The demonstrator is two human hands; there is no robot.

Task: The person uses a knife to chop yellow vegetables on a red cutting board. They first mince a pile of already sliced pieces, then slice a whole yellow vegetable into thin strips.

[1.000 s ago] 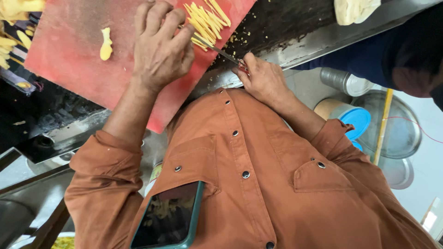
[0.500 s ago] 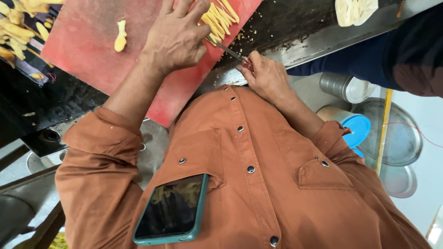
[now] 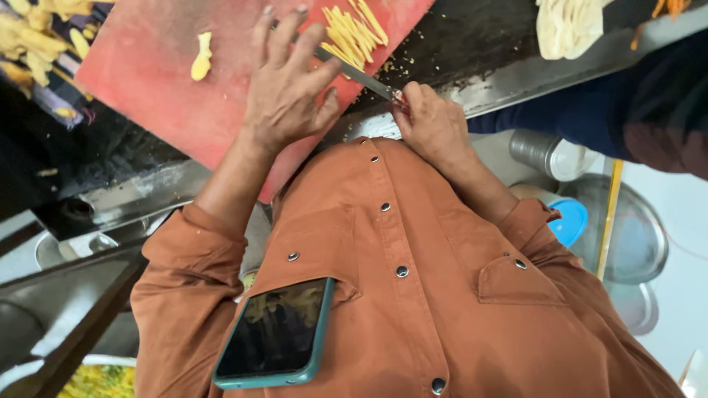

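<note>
A knife (image 3: 358,72) is gripped in the right hand (image 3: 434,125), the fingers closed around its handle and the blade laid out across a red board (image 3: 155,110) toward the left hand (image 3: 284,92). The left hand is spread flat on the board, fingers splayed and holding nothing, with the blade passing just under its fingertips. A bunch of yellow strips (image 3: 354,29) lies just beyond the blade, between the two hands and slightly ahead of them. One yellow piece (image 3: 200,57) is seen apart on the board, to the left of the left hand. More yellow cuttings (image 3: 37,37) are heaped well beyond the left hand, off the board's edge. The board rests on a dark table (image 3: 457,44). Below the wrists, a phone (image 3: 274,335) is tucked in the pocket of an orange shirt (image 3: 442,309).
</note>
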